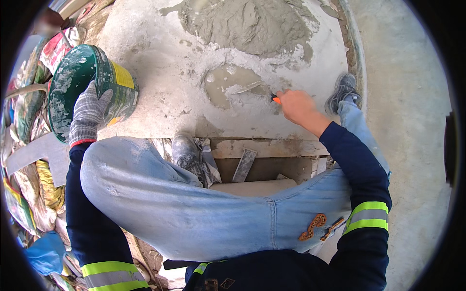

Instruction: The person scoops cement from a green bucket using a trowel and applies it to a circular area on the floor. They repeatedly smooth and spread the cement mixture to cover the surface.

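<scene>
My left hand [88, 111], in a grey knitted glove, grips the rim of a green bucket [116, 92] smeared with dried plaster. The bucket is tilted, its mouth facing left. Bare, my right hand [297, 110] is closed round the orange handle of a trowel [250, 87]. The trowel's blade, coated in paste, lies at a shallow puddle of water [230, 82] ringed by pale powder. Beyond the puddle spreads a mound of wet grey mortar [247, 24] on a whitened board [160, 82].
Several stuffed sacks [48, 194] and a blue plastic piece [46, 252] crowd the left side. My shoes [343, 92] stand at the board's near and right edges. A wooden edge [272, 148] borders a recess holding a small offcut [244, 165]. Concrete floor [403, 121] lies to the right.
</scene>
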A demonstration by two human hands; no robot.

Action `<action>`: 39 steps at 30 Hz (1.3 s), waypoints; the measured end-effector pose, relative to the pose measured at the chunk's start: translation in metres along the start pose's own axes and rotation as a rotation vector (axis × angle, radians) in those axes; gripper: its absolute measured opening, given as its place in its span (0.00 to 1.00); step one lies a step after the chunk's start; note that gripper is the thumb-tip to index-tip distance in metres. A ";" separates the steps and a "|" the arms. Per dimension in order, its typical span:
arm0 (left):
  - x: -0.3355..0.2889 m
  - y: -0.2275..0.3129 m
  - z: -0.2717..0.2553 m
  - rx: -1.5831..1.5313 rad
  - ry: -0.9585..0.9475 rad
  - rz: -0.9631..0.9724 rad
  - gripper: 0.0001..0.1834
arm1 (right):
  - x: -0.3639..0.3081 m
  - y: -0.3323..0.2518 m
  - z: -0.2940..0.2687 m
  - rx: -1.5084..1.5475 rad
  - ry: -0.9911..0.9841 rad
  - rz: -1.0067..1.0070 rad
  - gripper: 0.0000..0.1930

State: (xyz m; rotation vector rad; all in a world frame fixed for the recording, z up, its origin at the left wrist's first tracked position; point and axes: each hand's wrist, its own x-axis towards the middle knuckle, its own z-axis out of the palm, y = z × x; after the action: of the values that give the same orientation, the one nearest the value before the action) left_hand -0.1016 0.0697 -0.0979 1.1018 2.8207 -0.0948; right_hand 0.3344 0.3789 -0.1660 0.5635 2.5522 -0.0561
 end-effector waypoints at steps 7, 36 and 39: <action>-0.004 0.003 -0.008 0.032 0.007 -0.005 0.32 | -0.005 -0.006 0.016 -0.001 -0.045 0.031 0.10; -0.020 0.006 -0.028 0.058 0.009 0.022 0.32 | -0.006 -0.007 0.012 -0.055 0.093 -0.027 0.08; -0.019 -0.004 -0.021 0.035 0.097 0.074 0.31 | -0.004 -0.008 0.009 -0.001 0.083 -0.044 0.08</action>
State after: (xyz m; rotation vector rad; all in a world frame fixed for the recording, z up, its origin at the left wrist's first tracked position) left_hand -0.0919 0.0565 -0.0748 1.2500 2.8693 -0.0868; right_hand 0.3384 0.3684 -0.1722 0.5197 2.6448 -0.0485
